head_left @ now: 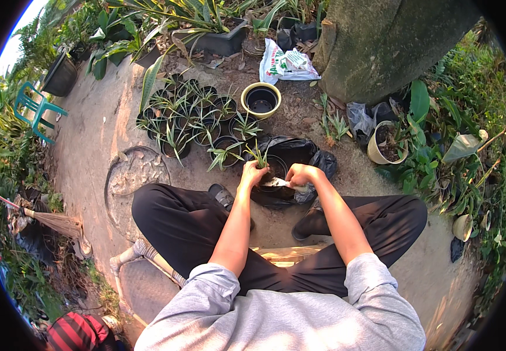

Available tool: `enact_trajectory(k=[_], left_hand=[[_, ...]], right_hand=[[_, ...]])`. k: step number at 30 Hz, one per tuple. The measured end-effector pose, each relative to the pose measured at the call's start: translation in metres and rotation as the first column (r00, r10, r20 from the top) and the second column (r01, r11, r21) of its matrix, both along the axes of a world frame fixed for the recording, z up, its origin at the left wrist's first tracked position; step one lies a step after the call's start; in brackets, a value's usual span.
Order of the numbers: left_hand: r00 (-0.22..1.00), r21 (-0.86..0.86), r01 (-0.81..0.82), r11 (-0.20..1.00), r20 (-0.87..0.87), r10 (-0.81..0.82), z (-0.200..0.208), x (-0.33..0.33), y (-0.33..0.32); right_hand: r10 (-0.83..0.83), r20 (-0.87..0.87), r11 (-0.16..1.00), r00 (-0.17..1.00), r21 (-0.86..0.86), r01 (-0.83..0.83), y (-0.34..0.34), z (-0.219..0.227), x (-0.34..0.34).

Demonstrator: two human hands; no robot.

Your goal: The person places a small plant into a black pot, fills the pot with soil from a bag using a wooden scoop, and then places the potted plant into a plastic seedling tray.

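Right hand: fingers closed on a trowel, pale blade over the pot. Left hand: gripping a plant low down, leaves up, at the pot's left side. Step, as I judge it: filling in around the plant; the next move calls for a steady left grip while the blade tips. Black bag: crumpled around the pot, likely cramping the trowel. Beyond, leftward: potted plants, close-set, nearest ones hemming the left hand. Further: yellow pot, white bag, trunk. Far left: chair, green.
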State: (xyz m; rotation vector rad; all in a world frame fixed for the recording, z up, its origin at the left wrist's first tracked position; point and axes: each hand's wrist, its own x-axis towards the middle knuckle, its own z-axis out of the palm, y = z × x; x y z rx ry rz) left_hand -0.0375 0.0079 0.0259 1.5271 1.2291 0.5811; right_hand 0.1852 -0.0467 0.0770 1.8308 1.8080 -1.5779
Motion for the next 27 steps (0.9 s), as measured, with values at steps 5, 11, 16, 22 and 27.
enact_trajectory(k=[5, 11, 16, 22, 27], left_hand=[[0.999, 0.049, 0.037, 0.998, 0.004, -0.037, -0.009, -0.001, 0.0], [0.998, 0.012, 0.055, 0.998, 0.01, -0.055, -0.008, 0.001, -0.003], [0.997, 0.005, 0.053, 0.999, 0.052, -0.053, -0.012, -0.002, -0.007], [0.991, 0.02, 0.07, 0.997, 0.112, -0.072, -0.008, 0.002, -0.01], [0.99, 0.044, 0.017, 0.999, 0.138, -0.023, -0.03, -0.003, -0.008]], right_hand=[[0.022, 0.13, 0.996, 0.991, -0.091, -0.01, 0.0, 0.025, 0.016], [-0.071, 0.152, 0.997, 0.986, 0.016, 0.07, 0.001, 0.036, 0.064], [-0.283, 0.135, 0.956, 0.95, 0.119, 0.267, -0.009, -0.014, 0.097], [-0.573, 0.224, 0.805, 0.788, 0.335, 0.49, -0.018, -0.087, 0.07], [-0.617, 0.268, 0.744, 0.74, 0.506, 0.436, -0.004, -0.099, 0.036]])
